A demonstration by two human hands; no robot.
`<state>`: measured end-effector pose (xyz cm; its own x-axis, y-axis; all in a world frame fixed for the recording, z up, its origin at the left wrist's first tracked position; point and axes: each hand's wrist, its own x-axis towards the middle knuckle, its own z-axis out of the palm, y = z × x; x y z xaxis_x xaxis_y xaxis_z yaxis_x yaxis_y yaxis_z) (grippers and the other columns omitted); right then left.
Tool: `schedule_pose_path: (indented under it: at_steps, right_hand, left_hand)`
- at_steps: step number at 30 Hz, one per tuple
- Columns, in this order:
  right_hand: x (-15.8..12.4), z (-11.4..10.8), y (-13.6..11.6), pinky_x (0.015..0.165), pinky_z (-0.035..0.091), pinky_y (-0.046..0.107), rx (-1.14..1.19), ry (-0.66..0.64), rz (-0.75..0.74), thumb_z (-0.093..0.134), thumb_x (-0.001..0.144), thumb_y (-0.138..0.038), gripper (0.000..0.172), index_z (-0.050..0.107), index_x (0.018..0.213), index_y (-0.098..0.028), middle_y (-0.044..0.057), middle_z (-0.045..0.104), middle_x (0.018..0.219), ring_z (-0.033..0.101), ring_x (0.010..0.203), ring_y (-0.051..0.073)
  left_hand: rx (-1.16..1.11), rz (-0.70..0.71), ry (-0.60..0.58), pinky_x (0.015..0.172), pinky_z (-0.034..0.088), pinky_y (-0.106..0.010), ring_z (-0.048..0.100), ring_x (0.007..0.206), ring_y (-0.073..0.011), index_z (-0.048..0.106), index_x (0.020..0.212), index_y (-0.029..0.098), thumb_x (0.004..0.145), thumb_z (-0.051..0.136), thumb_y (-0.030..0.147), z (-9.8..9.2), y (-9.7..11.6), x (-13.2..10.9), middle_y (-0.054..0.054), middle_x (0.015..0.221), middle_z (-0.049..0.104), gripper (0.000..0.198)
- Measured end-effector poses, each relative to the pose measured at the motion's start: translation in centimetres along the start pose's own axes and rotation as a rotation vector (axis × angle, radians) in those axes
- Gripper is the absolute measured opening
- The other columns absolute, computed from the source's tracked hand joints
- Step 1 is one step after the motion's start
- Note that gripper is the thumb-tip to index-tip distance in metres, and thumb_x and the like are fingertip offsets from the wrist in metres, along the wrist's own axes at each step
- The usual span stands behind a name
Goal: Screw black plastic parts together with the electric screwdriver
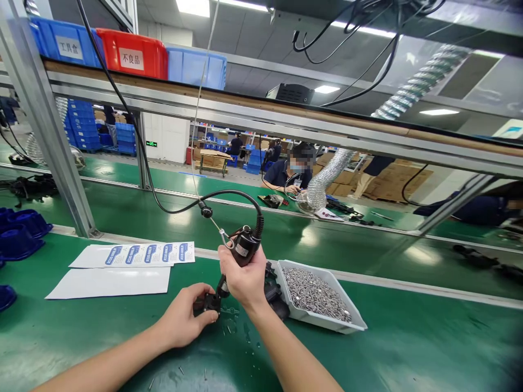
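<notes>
My right hand grips a black electric screwdriver that hangs from a cable, its tip pointing down onto a small black plastic part. My left hand pinches that part and holds it on the green table. A few loose screws lie on the mat just in front of the part. Other black parts sit right behind my right hand, half hidden by it.
A white tray of screws stands right of my hands. Sticker sheets and a blank white sheet lie to the left, blue plastic pieces at the far left. Across the conveyor a seated person works. Bins sit on the overhead shelf.
</notes>
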<state>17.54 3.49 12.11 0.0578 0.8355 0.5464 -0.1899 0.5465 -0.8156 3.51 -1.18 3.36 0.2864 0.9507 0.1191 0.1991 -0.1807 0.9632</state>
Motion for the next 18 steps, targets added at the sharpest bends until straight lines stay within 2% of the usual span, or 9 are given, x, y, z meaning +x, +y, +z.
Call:
schedule_pose_path:
  at_steps: [10, 15, 18]
  right_hand:
    - [-0.1, -0.4, -0.9, 0.044, 0.043, 0.025, -0.045, -0.018, -0.032, 0.081, 0.091, -0.038, 0.028, 0.059, 0.099, -0.023, -0.002, 0.06, 0.073, 0.049, 0.051, 0.014]
    - [-0.4, -0.2, -2.8, 0.043, 0.043, 0.025, -0.019, -0.01, -0.062, 0.084, 0.089, -0.035, 0.029, 0.059, 0.098, -0.023, -0.001, 0.064, 0.077, 0.05, 0.047, 0.012]
    - [-0.7, 0.4, -3.9, 0.042, 0.046, 0.026, 0.058, -0.05, -0.005, 0.083, 0.089, -0.038, 0.03, 0.058, 0.092, -0.022, -0.001, 0.063, 0.072, 0.052, 0.044, 0.013]
  left_hand:
    - [-0.028, 0.009, -0.012, 0.089, 0.054, -0.035, 0.065, 0.094, -0.0247, 0.067, 0.109, 0.018, 0.08, 0.072, 0.025, 0.3, 0.0, -0.1, -0.005, 0.099, 0.071, 0.03]
    - [0.014, 0.028, -0.008, 0.083, 0.051, -0.032, 0.063, 0.089, -0.0235, 0.067, 0.108, 0.018, 0.082, 0.072, 0.027, 0.2, 0.1, -0.3, -0.004, 0.096, 0.07, 0.028]
    - [0.037, 0.059, 0.003, 0.08, 0.048, -0.031, 0.061, 0.086, -0.0224, 0.066, 0.108, 0.019, 0.085, 0.072, 0.028, 0.4, -0.1, -0.5, -0.003, 0.094, 0.069, 0.026]
